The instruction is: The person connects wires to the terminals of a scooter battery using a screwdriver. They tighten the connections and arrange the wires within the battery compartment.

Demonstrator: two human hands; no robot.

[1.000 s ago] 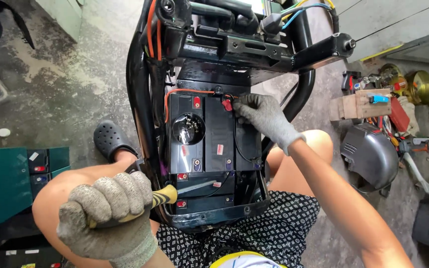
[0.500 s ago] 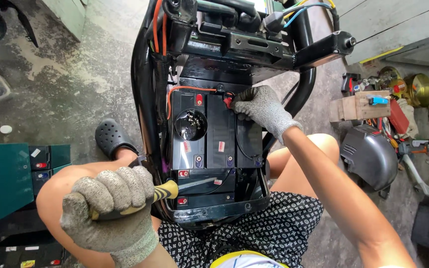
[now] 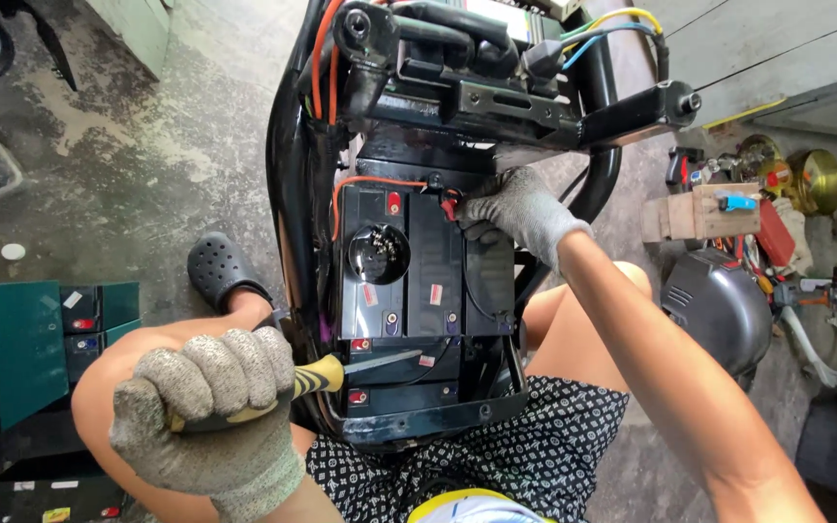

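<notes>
Screwdriver [image 3: 341, 370], yellow and black handle, lies across the near left rim of the battery tray [image 3: 418, 426]. Its shaft points right, over the near row of batteries; I can't tell whether the tip touches anything.

My left hand [image 3: 210, 412], grey knit glove, has its grip clenched around the handle, fist resting above my left knee. My right hand [image 3: 513, 208], same glove, sits at the far right corner of the black batteries [image 3: 423, 261], fingers pinched on a red terminal cap [image 3: 449, 205] where an orange wire [image 3: 370, 182] arrives.

Room to move: tight. Batteries fill the tray wall to wall. The black frame tube [image 3: 293, 194] hems the left edge, and a bracket [image 3: 535, 102] with blue and yellow wires overhangs the far end. My knees flank the near end.

Outward: a black clog [image 3: 220, 269] on concrete floor [image 3: 147, 145] left of the frame; green battery case [image 3: 31, 349] further left. A grey motor housing [image 3: 719, 305] and clutter of tools lie right, well apart.
</notes>
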